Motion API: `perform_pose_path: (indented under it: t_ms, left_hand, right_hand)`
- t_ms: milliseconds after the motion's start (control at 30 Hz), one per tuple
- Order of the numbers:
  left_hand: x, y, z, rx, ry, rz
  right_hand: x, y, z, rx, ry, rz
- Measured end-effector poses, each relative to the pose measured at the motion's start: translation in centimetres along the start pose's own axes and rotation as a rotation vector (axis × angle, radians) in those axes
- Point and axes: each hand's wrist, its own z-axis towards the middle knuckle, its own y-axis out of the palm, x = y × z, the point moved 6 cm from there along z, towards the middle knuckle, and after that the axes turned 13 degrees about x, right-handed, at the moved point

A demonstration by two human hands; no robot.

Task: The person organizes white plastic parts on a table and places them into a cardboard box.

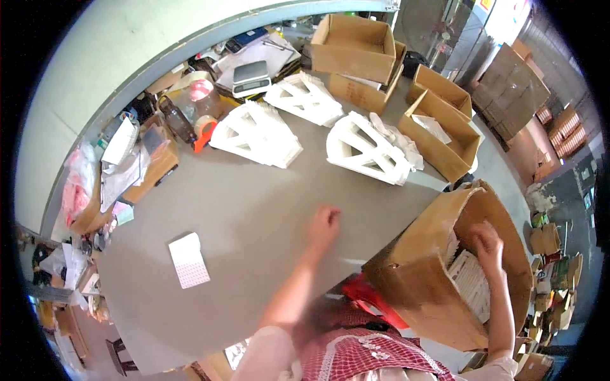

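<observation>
My left hand (pixel 325 223) hovers over the grey tabletop with its fingers curled in, and nothing shows in it. On the right, my right hand (pixel 488 247) reaches into a tall open cardboard box (pixel 416 260), its fingers bent together. Whether it holds anything is hidden. Below it in the box lie stacked white flat pieces (pixel 469 279). Three groups of white fan-shaped frames stand farther back: one at the left (pixel 257 134), one in the middle (pixel 305 98) and one nearer the box (pixel 368 149).
A white card with a dotted lower half (pixel 189 260) lies on the table (pixel 235 222) at left. Smaller cardboard boxes (pixel 352 47) line the back right. A scale (pixel 251 79), an orange tape dispenser (pixel 204 133), a dark bottle (pixel 176 119) and a cluttered carton (pixel 152 170) edge the back left.
</observation>
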Motion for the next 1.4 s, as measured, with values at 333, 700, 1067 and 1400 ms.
perform_pose_path:
  t_ms: [333, 700, 1067, 1400]
  left_hand:
    - [-4.3, -30.1, -0.4, 0.255, 0.135, 0.101]
    - [-14.2, -45.3, -7.0, 0.469, -0.083, 0.789]
    - [-9.7, -44.9, -7.5, 0.483, -0.003, 0.835]
    - [-0.8, -38.6, -4.7, 0.292, -0.33, 0.37]
  right_hand:
    - [-17.6, 3.3, 2.3, 0.003, -0.014, 0.073]
    - [-12.3, 22.9, 16.9, -0.354, -0.049, -0.172]
    - [-4.0, 31.1, 22.1, -0.551, 0.279, -0.374]
    - [1.0, 31.0, 20.7, -0.518, 0.617, 0.02]
